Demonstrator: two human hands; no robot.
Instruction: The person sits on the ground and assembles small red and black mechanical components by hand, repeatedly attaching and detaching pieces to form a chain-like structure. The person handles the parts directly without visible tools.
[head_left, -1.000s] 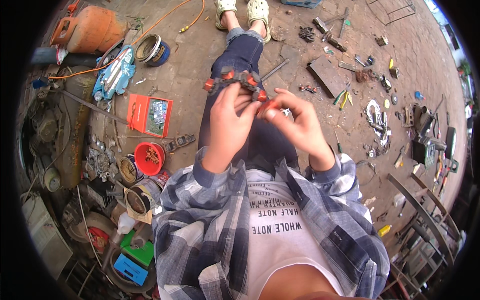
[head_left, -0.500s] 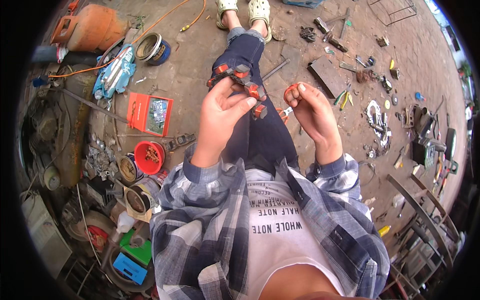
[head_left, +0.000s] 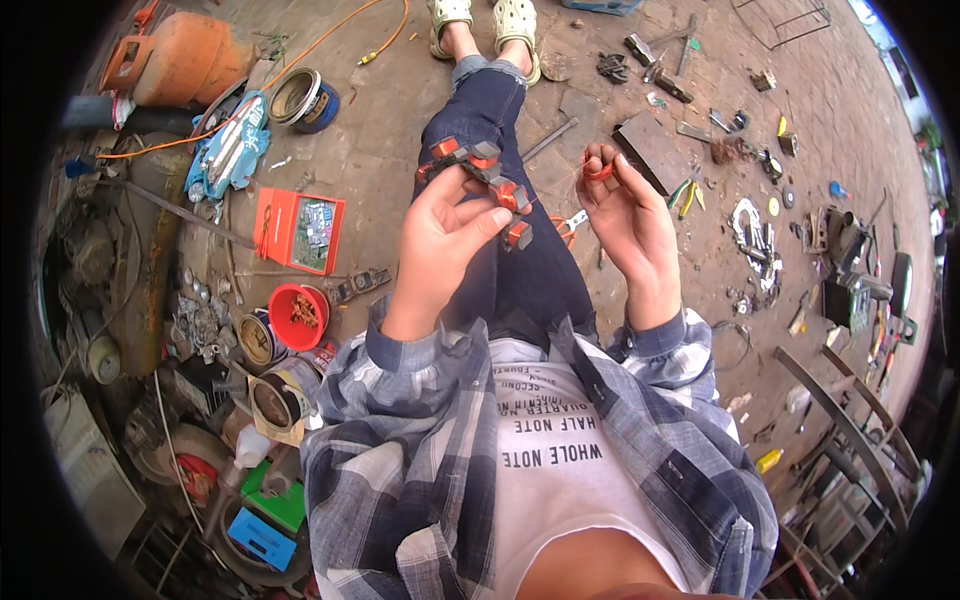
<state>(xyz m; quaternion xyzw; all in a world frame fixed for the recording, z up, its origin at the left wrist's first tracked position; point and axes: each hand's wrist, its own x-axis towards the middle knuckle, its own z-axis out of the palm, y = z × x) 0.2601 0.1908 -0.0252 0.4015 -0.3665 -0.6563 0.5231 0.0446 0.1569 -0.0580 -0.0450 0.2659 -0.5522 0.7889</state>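
Above my thighs, my left hand (head_left: 450,230) grips a motor stator (head_left: 478,158), a dark curved core with several coils of red-orange copper wire around its poles. My fingers hide part of it. To the right, my right hand (head_left: 628,205) pinches a small bundle of copper wire (head_left: 598,172) between curled fingers. A thin strand seems to run from the stator toward it, too fine to follow fully. Beyond my right thigh, pliers with orange handles (head_left: 570,225) lie on the ground between the two hands.
On the left are a red bowl with copper scraps (head_left: 297,317), a red box with circuit boards (head_left: 302,230), a paint can (head_left: 305,98) and an orange gas cylinder (head_left: 190,58). Rightward lie a metal box (head_left: 652,150), yellow-green pliers (head_left: 690,192), scattered tools and a metal frame (head_left: 850,425).
My right hand has turned, its fingers now curling upward around the wire bundle, and has risen slightly. The left hand and the stator have barely shifted.
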